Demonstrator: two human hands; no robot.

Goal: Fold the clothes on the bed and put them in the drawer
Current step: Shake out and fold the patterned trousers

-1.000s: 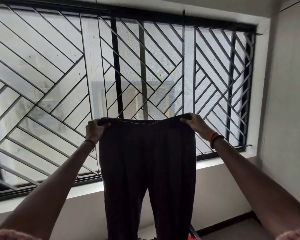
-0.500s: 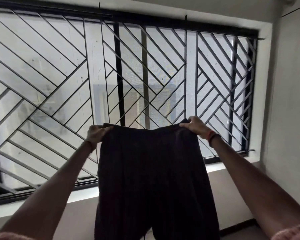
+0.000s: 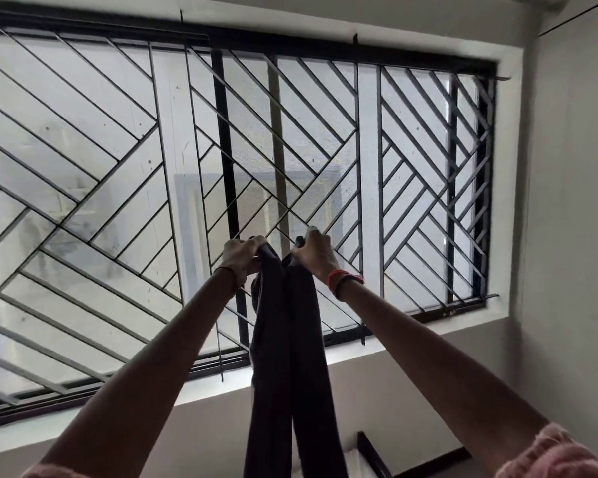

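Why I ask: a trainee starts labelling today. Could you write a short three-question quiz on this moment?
1. True or false: the dark trousers lie flat on a bed.
2. The right hand is: A) open, B) gripping the trousers' top edge, C) out of view.
3. Fill in: the left hand helps hold the trousers up in front of a barred ____.
Key: 1 false, they hang from both hands; 2 B; 3 window.
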